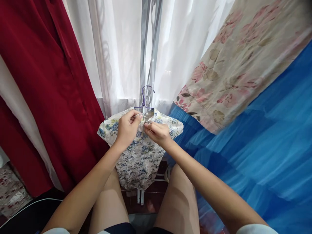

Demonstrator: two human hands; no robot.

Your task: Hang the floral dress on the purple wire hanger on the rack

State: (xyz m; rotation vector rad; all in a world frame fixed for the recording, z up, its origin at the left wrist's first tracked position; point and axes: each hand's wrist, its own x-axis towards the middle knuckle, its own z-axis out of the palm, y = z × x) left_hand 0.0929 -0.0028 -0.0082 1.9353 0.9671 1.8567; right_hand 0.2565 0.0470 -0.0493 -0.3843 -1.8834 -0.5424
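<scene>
A small white garment with a blue and yellow flower print (141,156) hangs on a purple wire hanger (144,101) from a metal stand. My left hand (127,127) pinches the garment's neckline on the left of the opening. My right hand (158,132) pinches the fabric just to the right of it. Both hands are closed on the cloth near the collar, almost touching each other. My two bare knees are below the garment.
A dark red garment (48,84) hangs at the left. White sheer curtains (117,52) are behind the stand pole (146,48). A pink-flowered cloth (243,55) and blue fabric (255,139) fill the right side. The stand's white foot (141,195) rests on the floor.
</scene>
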